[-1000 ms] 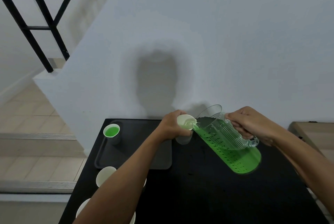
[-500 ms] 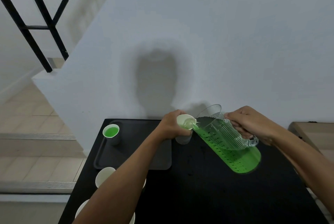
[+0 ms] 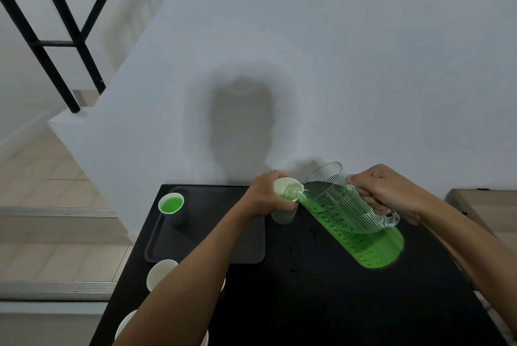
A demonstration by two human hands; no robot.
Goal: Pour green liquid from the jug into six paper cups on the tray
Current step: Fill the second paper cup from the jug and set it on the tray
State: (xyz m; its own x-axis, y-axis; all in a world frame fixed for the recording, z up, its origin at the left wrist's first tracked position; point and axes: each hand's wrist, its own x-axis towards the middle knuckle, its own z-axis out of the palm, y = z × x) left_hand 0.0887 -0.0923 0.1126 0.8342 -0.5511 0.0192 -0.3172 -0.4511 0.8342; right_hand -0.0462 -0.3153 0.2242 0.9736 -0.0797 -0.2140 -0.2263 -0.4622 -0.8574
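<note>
My right hand (image 3: 383, 192) grips the handle of a clear ribbed jug (image 3: 349, 222), tilted with its spout down to the left and half full of green liquid. Green liquid runs from the spout into a white paper cup (image 3: 285, 197) that my left hand (image 3: 265, 196) holds just right of the dark tray (image 3: 201, 236). One paper cup (image 3: 172, 207) filled with green liquid stands in the tray's far left corner.
Empty paper cups (image 3: 161, 274) stand on the black table (image 3: 321, 303) in front of the tray, partly hidden by my left forearm; another cup (image 3: 124, 329) is at the near left edge. A white wall rises behind the table. Stairs drop away on the left.
Almost nothing has moved. Both hands hold their positions while the pour goes on.
</note>
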